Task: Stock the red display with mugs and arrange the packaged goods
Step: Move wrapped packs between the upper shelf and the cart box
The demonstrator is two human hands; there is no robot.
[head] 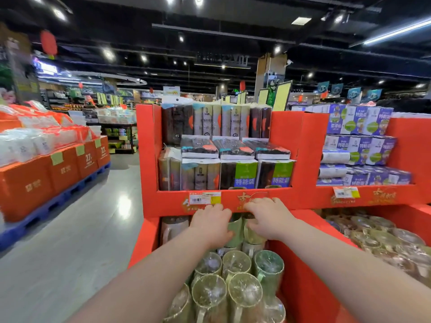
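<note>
Left hand (pixel 211 226) is gripping a green mug (pixel 235 228) and right hand (pixel 268 217) is curling round the neighbouring mug (pixel 253 235), far back in the red display (pixel 149 159). Wrapped mugs (pixel 235 264) are filling the near bin; packaged goods (pixel 238 176) are standing beyond.

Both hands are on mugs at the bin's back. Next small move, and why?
Probably settle both onto the mugs beneath, then let go. The left hand grips the left green mug and the right hand the right green mug, side by side just under the red shelf lip.
</note>
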